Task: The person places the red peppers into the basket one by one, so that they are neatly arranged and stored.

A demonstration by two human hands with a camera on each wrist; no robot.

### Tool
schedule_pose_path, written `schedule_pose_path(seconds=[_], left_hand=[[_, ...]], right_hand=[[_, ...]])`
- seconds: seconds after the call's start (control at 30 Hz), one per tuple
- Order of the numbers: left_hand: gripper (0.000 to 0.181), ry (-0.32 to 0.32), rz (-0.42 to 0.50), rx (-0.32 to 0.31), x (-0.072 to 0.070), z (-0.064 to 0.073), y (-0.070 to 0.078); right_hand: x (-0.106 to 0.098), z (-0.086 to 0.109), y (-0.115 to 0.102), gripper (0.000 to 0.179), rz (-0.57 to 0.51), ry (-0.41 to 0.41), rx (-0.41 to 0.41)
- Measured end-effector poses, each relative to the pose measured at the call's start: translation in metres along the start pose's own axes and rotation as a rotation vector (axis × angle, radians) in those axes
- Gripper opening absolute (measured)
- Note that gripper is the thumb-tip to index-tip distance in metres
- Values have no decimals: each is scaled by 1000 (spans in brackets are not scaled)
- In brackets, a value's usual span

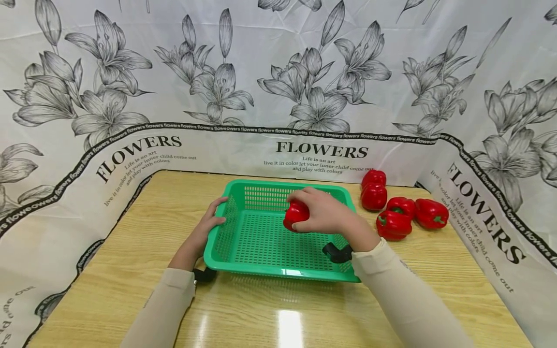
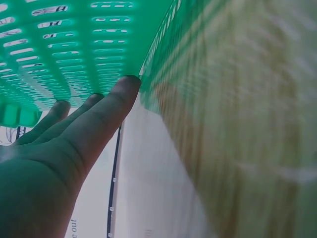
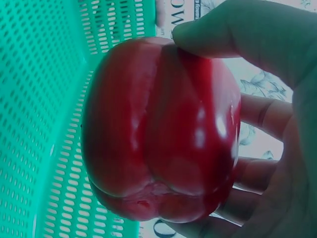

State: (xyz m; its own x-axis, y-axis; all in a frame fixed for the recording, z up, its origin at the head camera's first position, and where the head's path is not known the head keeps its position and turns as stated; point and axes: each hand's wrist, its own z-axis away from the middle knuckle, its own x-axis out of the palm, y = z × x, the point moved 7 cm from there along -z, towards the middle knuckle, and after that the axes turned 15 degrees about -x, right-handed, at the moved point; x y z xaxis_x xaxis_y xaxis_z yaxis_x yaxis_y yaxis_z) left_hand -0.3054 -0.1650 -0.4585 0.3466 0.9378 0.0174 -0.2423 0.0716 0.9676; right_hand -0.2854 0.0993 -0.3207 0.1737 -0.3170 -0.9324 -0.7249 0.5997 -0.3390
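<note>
pepper sat in my right hand, thumb along one side and fingers round the other, the grip spread only as wide as its body, over the green basket. its gloss looked slippery, and i judged it light and firm-walled yet hollow, likely to bruise if squeezed, so the fat lobes seemed the surest place to hold, rather than one end. left of that grip, my left hand touched the basket's side with straight fingers; more peppers lay to the right of my hold
</note>
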Motion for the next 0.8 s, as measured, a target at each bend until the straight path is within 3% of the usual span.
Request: schedule_pose_path(seconds=[0.8], left_hand=[[63, 8, 14, 5, 0, -2, -1]], right_hand=[[35, -36, -20, 51, -29, -75, -98]])
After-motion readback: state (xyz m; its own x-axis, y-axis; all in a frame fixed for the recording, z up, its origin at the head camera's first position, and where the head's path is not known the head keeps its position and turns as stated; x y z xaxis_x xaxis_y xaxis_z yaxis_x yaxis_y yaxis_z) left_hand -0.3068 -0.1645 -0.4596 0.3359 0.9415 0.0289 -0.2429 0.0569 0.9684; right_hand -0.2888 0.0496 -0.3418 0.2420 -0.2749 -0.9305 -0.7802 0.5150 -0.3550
